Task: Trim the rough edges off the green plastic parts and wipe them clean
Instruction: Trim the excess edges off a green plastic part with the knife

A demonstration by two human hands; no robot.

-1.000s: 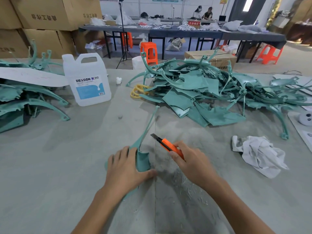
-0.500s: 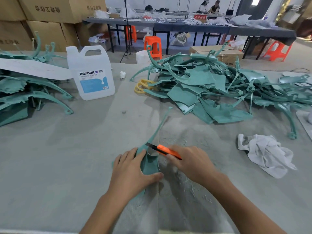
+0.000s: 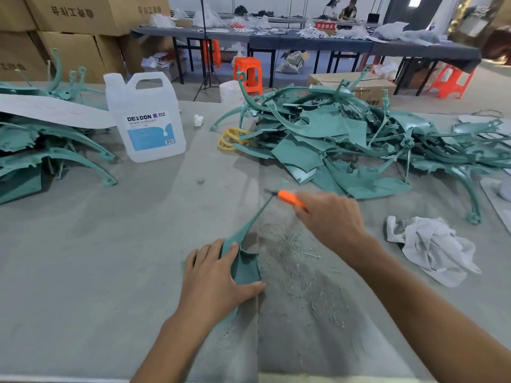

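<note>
Nearest on the surface [image 3: 110, 244]: our left hand [image 3: 215, 280] lies flat, fingers straight, pressing down the broad end of a green part [image 3: 246, 268].
Green part: a wide flap sits under our palm, and a long thin arm tapers away from us toward the knife.
Shavings [image 3: 298, 252]: thin green slivers are scattered just right of the part, between our forearms.
Right hand [image 3: 331, 219]: curled round an orange knife [image 3: 290, 199], blade end up by the thin arm's far tip. It is blurred, so we cannot tell whether the blade touches.
Handling: we judge the part light, stiff in the flap and springy along the thin arm, so it may flick or skate under the blade. We would hold it flat on the broad end, fingers out of the cutting path.
Rag [image 3: 431, 250]: white and crumpled, lying to the right, well apart from the part.
Jug [image 3: 146, 117]: white, capped, standing further back on the left.
Farther back: a pile of green parts [image 3: 331, 139] at right, and a second stack [image 3: 41, 150] at left.
</note>
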